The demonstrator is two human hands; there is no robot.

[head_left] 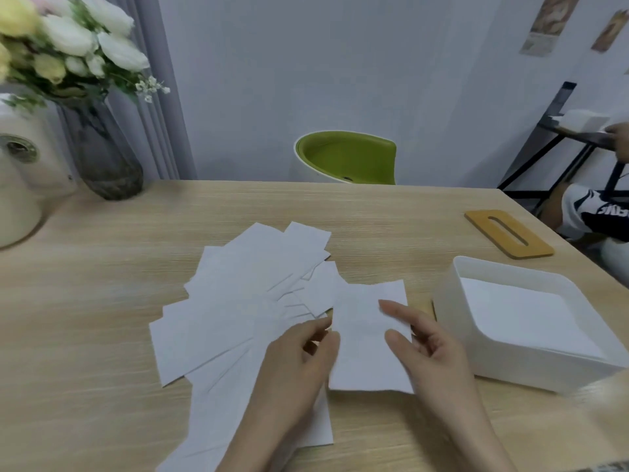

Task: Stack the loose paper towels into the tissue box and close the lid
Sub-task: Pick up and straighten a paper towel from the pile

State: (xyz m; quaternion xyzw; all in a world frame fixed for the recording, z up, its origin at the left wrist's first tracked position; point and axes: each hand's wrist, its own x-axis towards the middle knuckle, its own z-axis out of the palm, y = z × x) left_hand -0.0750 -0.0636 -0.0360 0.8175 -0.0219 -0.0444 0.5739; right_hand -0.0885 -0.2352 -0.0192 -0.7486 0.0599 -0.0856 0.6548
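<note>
Woodgrain counter [102,301] bears fanned towels [238,301]; both hands (left [299,352], right [429,349]) pinch one sheet [364,335] beside white box [452,321]; slotted lid [509,233] apart.

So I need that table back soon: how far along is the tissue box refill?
Early. Some paper towels already lie flat in the open tissue box. Both hands, left hand and right hand, hold one sheet beside it. A fanned pile of loose towels remains on the table, and the wooden lid lies apart behind the box, not yet fitted.
</note>
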